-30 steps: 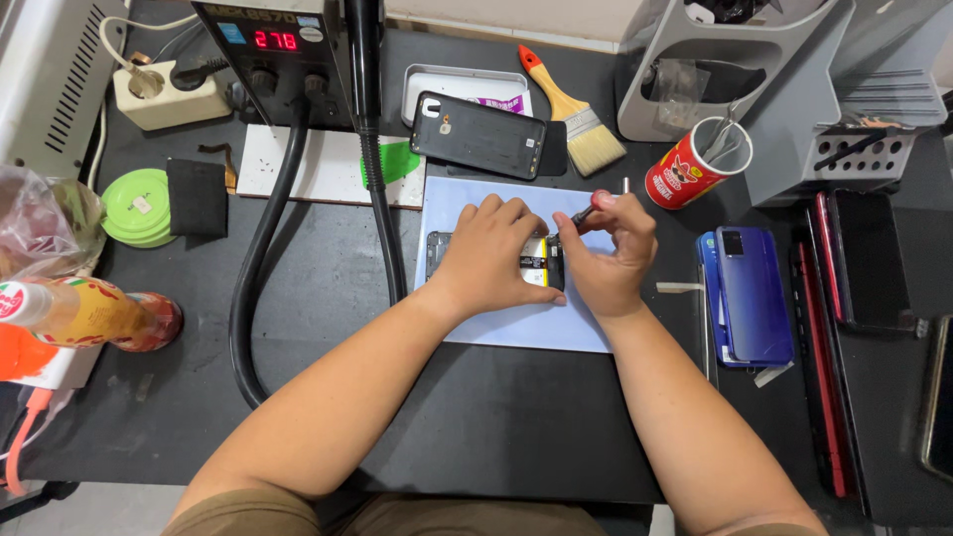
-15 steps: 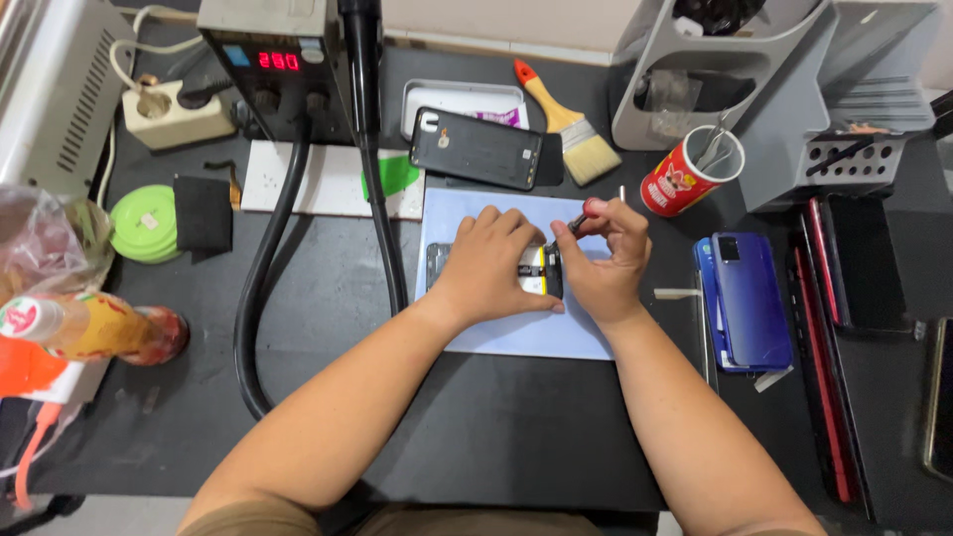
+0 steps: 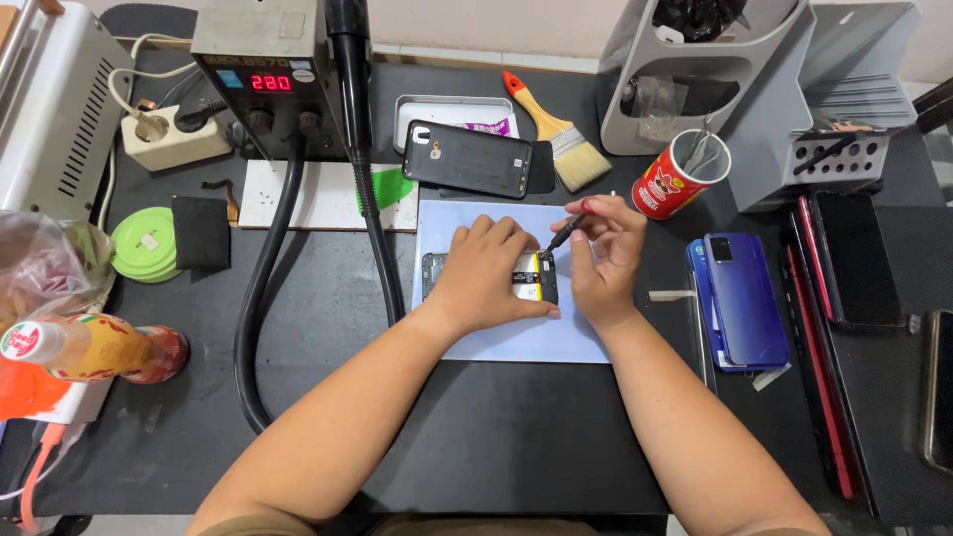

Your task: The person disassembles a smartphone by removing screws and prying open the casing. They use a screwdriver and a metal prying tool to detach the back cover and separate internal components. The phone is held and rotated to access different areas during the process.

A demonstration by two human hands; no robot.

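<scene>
An opened phone [image 3: 531, 278] with its yellow-edged inside showing lies on a pale blue mat [image 3: 516, 333]. My left hand [image 3: 486, 273] lies flat over the phone and holds it down. My right hand [image 3: 606, 253] grips a small screwdriver [image 3: 568, 228] with a red and black handle, its tip touching the phone's upper right corner. A black phone back cover [image 3: 467, 159] lies just beyond the mat.
A hot-air station [image 3: 268, 74] with a thick black hose [image 3: 260, 298] stands at the back left. A paintbrush [image 3: 556, 134], a red can of tools [image 3: 675, 179], grey organisers [image 3: 754, 89], blue phones [image 3: 740, 298], and dark phones at right. Bottle [image 3: 89, 347] and green tape rolls [image 3: 144, 243] left.
The view has shifted slightly. My right hand has lifted and moved a little to the right, so the screwdriver now shows angled down to the phone's corner. My left hand stays on the phone.
</scene>
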